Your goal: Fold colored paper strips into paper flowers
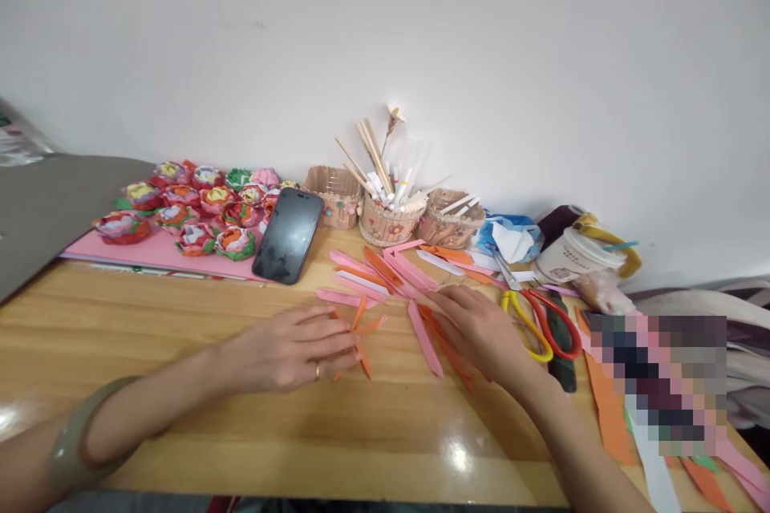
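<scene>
My left hand (306, 346) lies nearly flat on the wooden table, palm down and fingers stretched out, a ring on one finger. Beneath and beside its fingertips are thin folded orange paper strips (364, 365), partly hidden by the hand. To the right, my right hand (475, 325) reaches over a loose pile of pink and orange folded strips (409, 276). Its fingers are extended and touch the pile's near edge; the thumb is mostly hidden. A pink strip (425, 341) with a pointed end lies between the two hands.
Several folded paper flowers (217, 199) stand on pink sheets (162, 260) at the left, a phone (289, 236) leaning beside them. Decorated baskets (388, 226) hold sticks and pens. Scissors (545, 325), a lidded cup (574, 256) and long paper strips (607, 409) lie right.
</scene>
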`<move>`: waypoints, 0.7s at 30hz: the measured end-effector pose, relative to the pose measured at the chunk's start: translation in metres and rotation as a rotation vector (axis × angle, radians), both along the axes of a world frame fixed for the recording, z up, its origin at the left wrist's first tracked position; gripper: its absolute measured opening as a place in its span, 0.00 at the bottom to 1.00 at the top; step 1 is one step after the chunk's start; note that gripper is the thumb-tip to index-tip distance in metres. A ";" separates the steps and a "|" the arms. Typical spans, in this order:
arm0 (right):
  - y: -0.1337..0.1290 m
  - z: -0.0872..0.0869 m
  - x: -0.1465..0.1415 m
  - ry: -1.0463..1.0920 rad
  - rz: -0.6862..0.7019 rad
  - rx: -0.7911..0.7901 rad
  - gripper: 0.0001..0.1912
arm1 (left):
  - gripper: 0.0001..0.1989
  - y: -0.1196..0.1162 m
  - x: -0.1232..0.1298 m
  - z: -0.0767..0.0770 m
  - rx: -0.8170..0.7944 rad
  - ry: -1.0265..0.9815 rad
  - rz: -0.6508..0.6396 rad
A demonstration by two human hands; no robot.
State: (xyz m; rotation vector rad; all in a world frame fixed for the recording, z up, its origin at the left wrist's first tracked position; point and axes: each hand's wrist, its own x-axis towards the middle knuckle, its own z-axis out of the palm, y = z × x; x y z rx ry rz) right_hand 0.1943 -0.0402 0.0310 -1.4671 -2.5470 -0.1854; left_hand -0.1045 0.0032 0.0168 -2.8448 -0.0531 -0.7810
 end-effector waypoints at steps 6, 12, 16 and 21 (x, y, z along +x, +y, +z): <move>-0.010 0.005 -0.003 0.074 -0.062 0.247 0.13 | 0.17 0.002 -0.018 -0.005 -0.328 -0.190 0.214; -0.013 0.001 -0.051 0.225 0.039 -0.059 0.08 | 0.16 0.011 -0.001 0.008 -0.620 -0.157 0.274; -0.007 -0.010 -0.070 0.171 0.090 -0.223 0.06 | 0.13 0.017 0.018 0.014 -0.715 0.035 0.374; 0.004 -0.010 -0.064 0.091 0.183 -0.116 0.08 | 0.09 0.027 0.036 0.005 -0.838 0.130 0.422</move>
